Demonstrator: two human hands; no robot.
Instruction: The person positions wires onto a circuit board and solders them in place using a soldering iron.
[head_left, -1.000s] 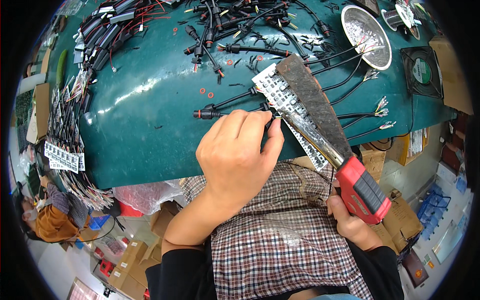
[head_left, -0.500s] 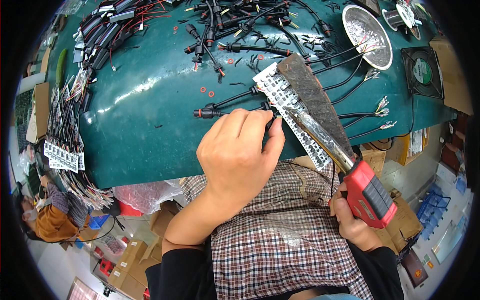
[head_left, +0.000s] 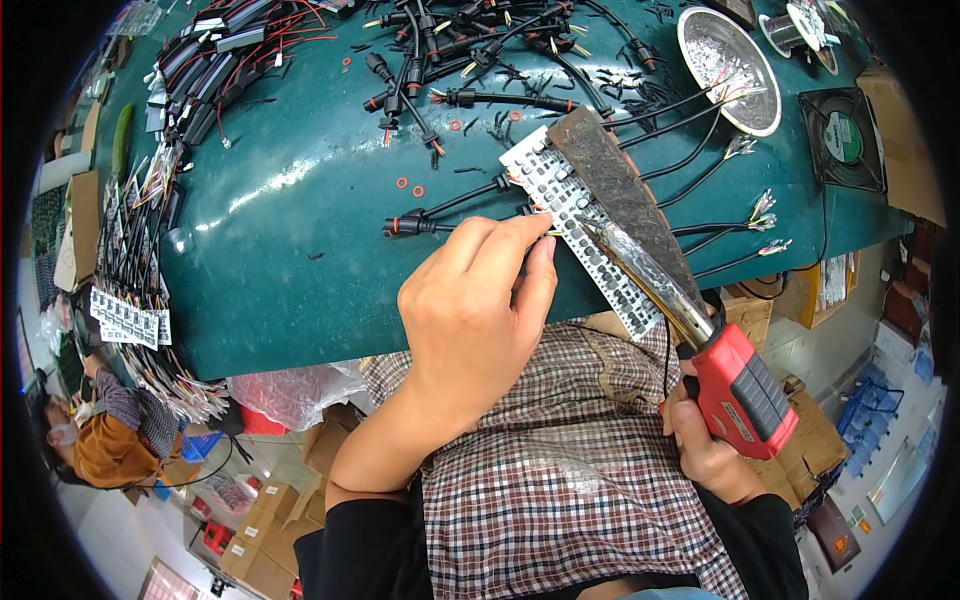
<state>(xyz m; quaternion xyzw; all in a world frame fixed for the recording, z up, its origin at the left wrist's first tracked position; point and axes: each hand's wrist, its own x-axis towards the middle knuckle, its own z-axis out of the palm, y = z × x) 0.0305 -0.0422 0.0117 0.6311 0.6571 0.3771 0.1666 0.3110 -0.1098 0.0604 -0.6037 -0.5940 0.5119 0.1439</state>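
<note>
My right hand (head_left: 705, 450) is closed round the red handle of a soldering iron (head_left: 735, 395). Its metal barrel points up and left, over a dark worn bar (head_left: 625, 190) lying across a white circuit-board panel (head_left: 545, 175). My left hand (head_left: 470, 310) is at the panel's left edge, index finger and thumb pinched at a thin wire (head_left: 556, 233); the fingertips partly hide it. Beside that hand lies a black cable with a connector (head_left: 405, 226), its other end running behind the fingers. Another black cable (head_left: 465, 196) meets the panel just above.
Black cables and connectors (head_left: 430, 50) are heaped at the back, with small orange rings around. A metal bowl (head_left: 685, 40), a solder spool (head_left: 785, 35) and a fan (head_left: 843, 140) stand at the right. Wired boards (head_left: 130, 315) hang over the left edge; a person (head_left: 120, 440) sits beyond.
My left index finger has straightened and the fingertips have changed their hold at the panel's edge. The soldering iron has shifted very slightly in my right hand's grasp.
</note>
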